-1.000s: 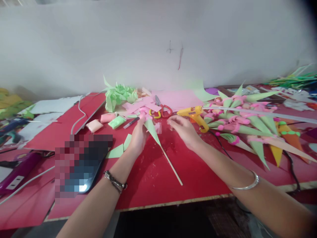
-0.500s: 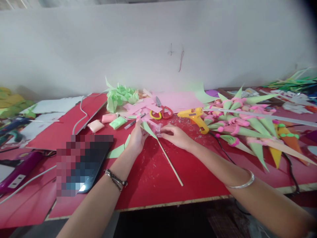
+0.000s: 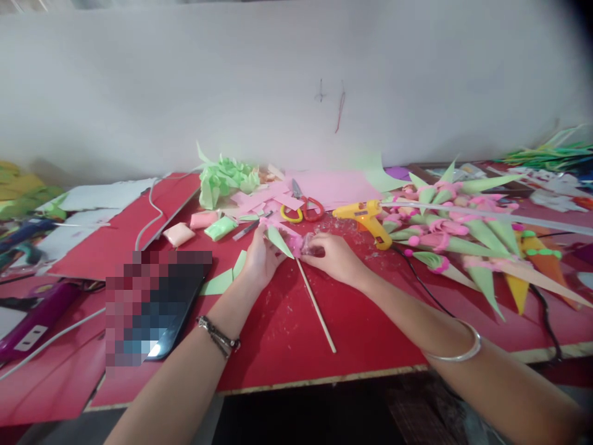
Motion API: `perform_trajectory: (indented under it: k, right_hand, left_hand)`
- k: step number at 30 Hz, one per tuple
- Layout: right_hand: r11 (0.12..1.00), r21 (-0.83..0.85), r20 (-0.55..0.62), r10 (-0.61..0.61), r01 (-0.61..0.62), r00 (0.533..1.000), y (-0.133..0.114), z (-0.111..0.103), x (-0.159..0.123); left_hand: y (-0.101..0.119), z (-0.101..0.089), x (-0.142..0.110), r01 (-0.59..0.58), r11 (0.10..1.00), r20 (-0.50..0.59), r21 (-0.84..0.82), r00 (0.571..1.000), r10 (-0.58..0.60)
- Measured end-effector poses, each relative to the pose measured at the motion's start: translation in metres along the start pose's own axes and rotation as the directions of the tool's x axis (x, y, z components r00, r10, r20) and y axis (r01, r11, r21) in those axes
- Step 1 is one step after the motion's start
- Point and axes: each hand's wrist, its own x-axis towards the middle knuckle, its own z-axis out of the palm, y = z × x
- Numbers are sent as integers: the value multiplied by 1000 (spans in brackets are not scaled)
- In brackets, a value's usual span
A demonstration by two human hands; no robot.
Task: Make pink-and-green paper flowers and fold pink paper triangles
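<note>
My left hand (image 3: 260, 258) is closed around a light green paper cone (image 3: 280, 241) whose pointed tip faces toward me. From below the cone's tip a thin wooden stick (image 3: 315, 304) slants down toward the table's front edge. A pink, partly see-through crinkled piece (image 3: 306, 245) lies against the cone's right side. My right hand (image 3: 336, 258) pinches this piece between bent fingers; whether it is film or paper I cannot tell. Both hands are just above the red tabletop (image 3: 278, 352), and the fingers hide part of the cone.
A yellow glue gun (image 3: 364, 217) lies right of my hands, beside a heap of paper cone flowers (image 3: 463, 232). Scissors (image 3: 311, 209), pink paper sheets (image 3: 333, 185) and green paper scraps (image 3: 227, 176) are behind. A phone (image 3: 178, 315) and clay packets (image 3: 221, 228) lie left.
My right hand has shifted slightly, and more of the pink piece shows beside the cone. The stick's lower end has swung a little to the left.
</note>
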Motion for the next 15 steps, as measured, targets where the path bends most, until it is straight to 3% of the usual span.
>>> perform_trajectory:
  k: [5,10,15]
  right_hand:
    - [984,178,46,17,-25,999,5,3,0]
    - [993,111,76,17,-26,997,4,6,1]
    - [982,189,138,-10,-16,990,3,6,2]
  left_hand:
    - [-1,-2,2,8,1000,-9,-21,1000,-8]
    - [-2,-2,2,-5,1000,-21,-25,1000,4]
    - [-5,1,1,-45,999,-42,-15,998,45]
